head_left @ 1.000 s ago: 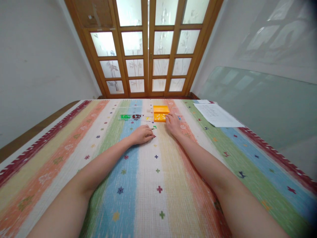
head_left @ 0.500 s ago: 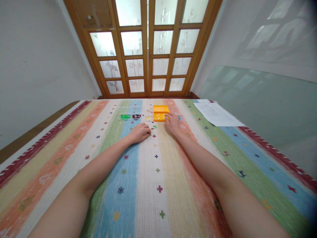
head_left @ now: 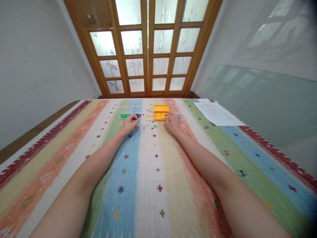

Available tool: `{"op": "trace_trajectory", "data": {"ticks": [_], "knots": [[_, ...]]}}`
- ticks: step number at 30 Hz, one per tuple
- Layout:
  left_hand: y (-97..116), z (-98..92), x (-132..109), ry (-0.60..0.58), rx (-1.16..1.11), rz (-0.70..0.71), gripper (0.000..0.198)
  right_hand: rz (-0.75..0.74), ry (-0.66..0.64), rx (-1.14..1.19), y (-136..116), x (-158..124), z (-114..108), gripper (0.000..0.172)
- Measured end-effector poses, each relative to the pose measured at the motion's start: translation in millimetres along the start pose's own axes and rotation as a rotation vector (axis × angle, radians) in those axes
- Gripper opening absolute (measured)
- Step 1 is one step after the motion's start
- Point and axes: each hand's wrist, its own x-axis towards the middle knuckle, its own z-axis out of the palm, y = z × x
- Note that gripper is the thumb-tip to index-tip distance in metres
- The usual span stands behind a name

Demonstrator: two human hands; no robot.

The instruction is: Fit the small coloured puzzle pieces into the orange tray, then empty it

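My left hand [head_left: 130, 124] hovers at the front of a clear compartment box, its fingers pinched together. Whether a small piece is between them is too small to make out. Just behind it lie green pieces [head_left: 124, 116] and dark red-brown pieces [head_left: 139, 115], partly covered by the fingers. My right hand [head_left: 173, 123] grips the right edge of an open yellow box [head_left: 160, 107], with its fingertips over the rim. White pieces [head_left: 158, 116] lie in the yellow box's front half. Small yellow pieces [head_left: 148, 118] sit just left of it.
Loose green pieces [head_left: 155, 126] lie on the striped tablecloth [head_left: 148, 172] in front of the yellow box. Blue pieces [head_left: 179, 117] show beside my right hand. Printed paper sheets [head_left: 215, 114] lie at the back right. Glazed wooden doors [head_left: 148, 59] stand beyond the table.
My left hand has moved forward and left, from the cloth near the loose green pieces to the compartments. My right hand has stayed at the yellow box.
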Motion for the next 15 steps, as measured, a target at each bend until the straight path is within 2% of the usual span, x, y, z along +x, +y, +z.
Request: {"op": "trace_trajectory", "data": {"ticks": [3, 9, 15], "knots": [[-13, -16.1, 13, 0.183, -0.094, -0.086, 0.008, 0.001, -0.002, -0.010, -1, -1, 0, 0.036], [-30, -51.8, 26, 0.401, -0.132, -0.181, 0.012, 0.002, 0.005, -0.001, -1, -1, 0, 0.035], [-45, -69.1, 30, 0.496, -0.157, -0.290, 0.017, -0.001, 0.010, 0.013, 2, 0, 2, 0.037]]}}
